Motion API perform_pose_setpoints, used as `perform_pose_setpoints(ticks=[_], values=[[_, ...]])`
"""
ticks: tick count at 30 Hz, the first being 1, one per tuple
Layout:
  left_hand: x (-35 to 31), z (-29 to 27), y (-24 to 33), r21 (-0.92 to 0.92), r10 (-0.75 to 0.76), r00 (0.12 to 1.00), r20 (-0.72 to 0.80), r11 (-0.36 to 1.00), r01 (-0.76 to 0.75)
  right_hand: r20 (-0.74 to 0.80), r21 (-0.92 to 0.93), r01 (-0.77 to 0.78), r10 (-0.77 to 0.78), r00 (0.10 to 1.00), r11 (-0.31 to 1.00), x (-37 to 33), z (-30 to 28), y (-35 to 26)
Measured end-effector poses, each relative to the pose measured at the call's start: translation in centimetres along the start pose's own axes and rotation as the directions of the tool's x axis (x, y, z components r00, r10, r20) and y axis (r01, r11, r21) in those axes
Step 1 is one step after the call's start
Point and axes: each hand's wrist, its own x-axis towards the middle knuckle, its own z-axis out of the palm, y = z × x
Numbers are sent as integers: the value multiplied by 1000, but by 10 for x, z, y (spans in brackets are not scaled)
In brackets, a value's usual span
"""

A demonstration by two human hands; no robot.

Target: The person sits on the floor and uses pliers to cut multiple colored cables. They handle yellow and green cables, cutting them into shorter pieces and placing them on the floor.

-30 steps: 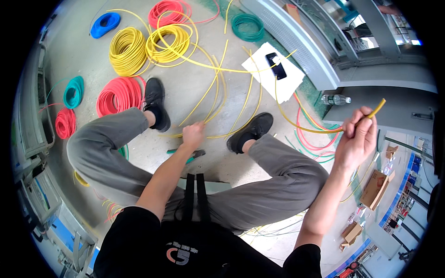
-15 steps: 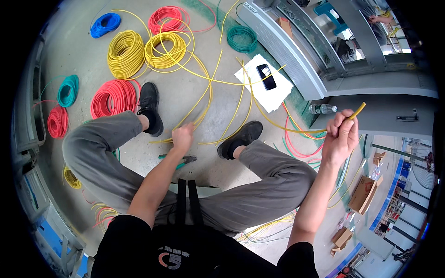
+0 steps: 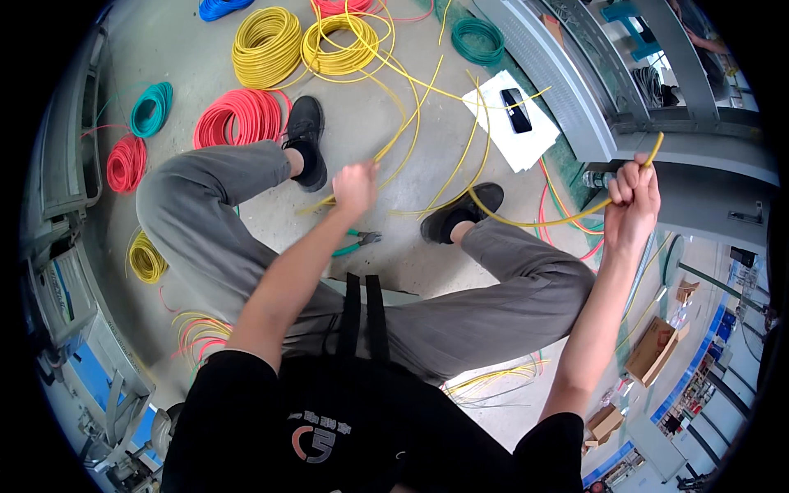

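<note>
My right hand, raised at the right, is closed around a yellow wire, and its free end sticks up past the fingers. From there the wire sags left over the shoe and back among the other strands. Between my feet, my left hand is closed on yellow wire strands; they run up toward the yellow coils and their ends come out at its left. Just below it, cutting pliers with green handles lie on the floor. Two yellow coils sit at the far side.
Red coils, teal coils and a small yellow coil lie around my legs. White papers with a black phone rest beside a grey metal cabinet frame. A plastic bottle and cardboard boxes are at the right.
The whole view has shifted, so the floor items appear farther up and right. Both hands keep their hold on the yellow wire; my left hand has turned slightly, with its fingers more hidden.
</note>
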Motion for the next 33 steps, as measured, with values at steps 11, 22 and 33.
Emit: perform_pose_setpoints(ticks=[11, 22, 33], values=[[56, -110, 32, 10, 265, 930, 255, 961, -277, 156, 133, -390, 369, 916, 911, 3, 14, 36], [-34, 138, 40, -112, 508, 852, 129, 861, -497, 66, 153, -283, 276, 959, 947, -28, 11, -18], [-33, 216, 59, 194, 327, 890, 316, 896, -398, 108, 250, -293, 274, 956, 923, -38, -16, -36]])
